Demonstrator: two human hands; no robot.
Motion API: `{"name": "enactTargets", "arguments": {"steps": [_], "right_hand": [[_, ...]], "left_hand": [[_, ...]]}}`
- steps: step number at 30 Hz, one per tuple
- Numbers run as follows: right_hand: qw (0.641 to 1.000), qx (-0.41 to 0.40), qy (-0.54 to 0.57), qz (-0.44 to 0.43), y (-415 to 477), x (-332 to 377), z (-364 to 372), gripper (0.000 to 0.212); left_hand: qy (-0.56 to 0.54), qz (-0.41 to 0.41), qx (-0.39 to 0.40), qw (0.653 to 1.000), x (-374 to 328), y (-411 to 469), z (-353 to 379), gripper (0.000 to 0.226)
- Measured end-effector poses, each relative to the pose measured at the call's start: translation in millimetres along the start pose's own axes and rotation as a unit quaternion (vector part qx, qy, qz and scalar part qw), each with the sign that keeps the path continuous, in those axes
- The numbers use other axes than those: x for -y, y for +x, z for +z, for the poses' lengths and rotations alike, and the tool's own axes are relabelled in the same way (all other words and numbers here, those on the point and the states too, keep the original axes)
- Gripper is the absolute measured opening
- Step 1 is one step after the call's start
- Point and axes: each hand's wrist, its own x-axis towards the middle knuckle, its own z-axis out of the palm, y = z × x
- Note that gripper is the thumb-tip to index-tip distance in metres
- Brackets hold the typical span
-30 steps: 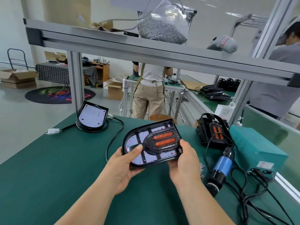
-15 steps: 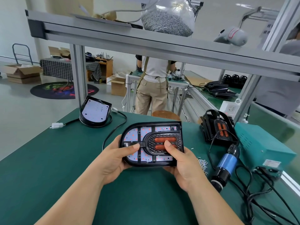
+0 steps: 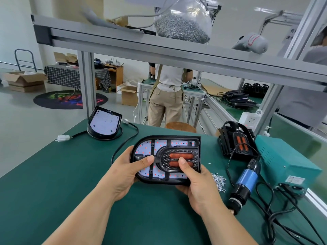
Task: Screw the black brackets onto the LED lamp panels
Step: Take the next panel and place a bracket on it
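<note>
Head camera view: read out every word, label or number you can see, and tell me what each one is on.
Nothing is legible.
White label on the teal box: print too small to read.
Paper sign, upper right: characters too blurred to read.
LED lamp panel: no lettering visible.

One head-worn wide-angle view — forward and down, close over the LED lamp panel
</note>
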Motion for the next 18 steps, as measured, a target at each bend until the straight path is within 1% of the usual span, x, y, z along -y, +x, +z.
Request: {"name": "enactTargets", "arguments": {"steps": [3, 6, 7, 10, 12, 14, 16, 18], "right_hand": [[1.0, 0.002, -0.005, -0.013, 0, 0, 1, 0.036], [1.0, -0.009, 0.007, -0.011, 1, 1, 1, 0.04], [1.0, -0.013, 0.024, -0.011, 2, 2, 0, 0.04], [0.994, -0.021, 0.108, 0.009, 2, 0, 5, 0.031], [0.993, -0.006, 0.114, 0.025, 0, -5, 11, 0.031], [0.994, -0.013, 0.105, 0.037, 0, -11, 15, 0.036], [0.99, -0.025, 0.131, 0.039, 1, -11, 14, 0.042], [0.986, -0.027, 0.158, 0.039, 3, -7, 11, 0.049]], "left_hand": [[0.0, 0.004, 0.004, 1.0, -1, 0, -1, 0.062], [-0.022, -0.002, -0.011, 1.0, 2, -1, 1, 0.063], [-0.044, -0.002, -0.024, 0.999, 3, -1, 4, 0.06], [-0.133, -0.002, -0.07, 0.989, 7, 0, 18, 0.05], [-0.162, -0.017, -0.074, 0.984, 11, -2, 29, 0.049], [-0.133, -0.042, -0.064, 0.988, 14, -9, 37, 0.05], [-0.065, -0.072, -0.056, 0.994, 11, -13, 37, 0.049], [-0.022, -0.108, -0.038, 0.993, 5, -14, 30, 0.056]]}}
